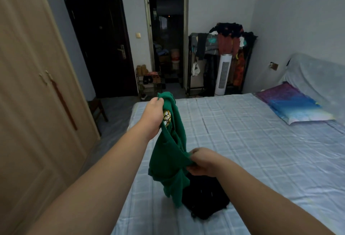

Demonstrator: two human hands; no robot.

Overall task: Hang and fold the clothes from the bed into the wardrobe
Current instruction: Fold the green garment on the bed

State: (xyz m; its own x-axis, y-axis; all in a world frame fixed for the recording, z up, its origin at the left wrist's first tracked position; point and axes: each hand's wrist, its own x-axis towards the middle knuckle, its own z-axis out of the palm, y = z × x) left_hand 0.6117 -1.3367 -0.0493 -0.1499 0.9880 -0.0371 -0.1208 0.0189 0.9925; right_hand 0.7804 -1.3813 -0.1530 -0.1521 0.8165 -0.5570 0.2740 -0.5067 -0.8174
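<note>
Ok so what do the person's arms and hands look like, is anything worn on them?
Both forearms are bare as far as the view shows: no sleeves, gloves, watch or bracelet. No rings show on the left hand or the right hand, though some fingers are hidden. The upper arms are out of frame.

A single wide-angle head view looks forward and down from beside the bed (242, 141), close above both forearms. It faces across the room toward the dark door (97, 39) and open doorway (166, 39) at upper centre; the wardrobe (28, 85) fills the left edge.
</note>
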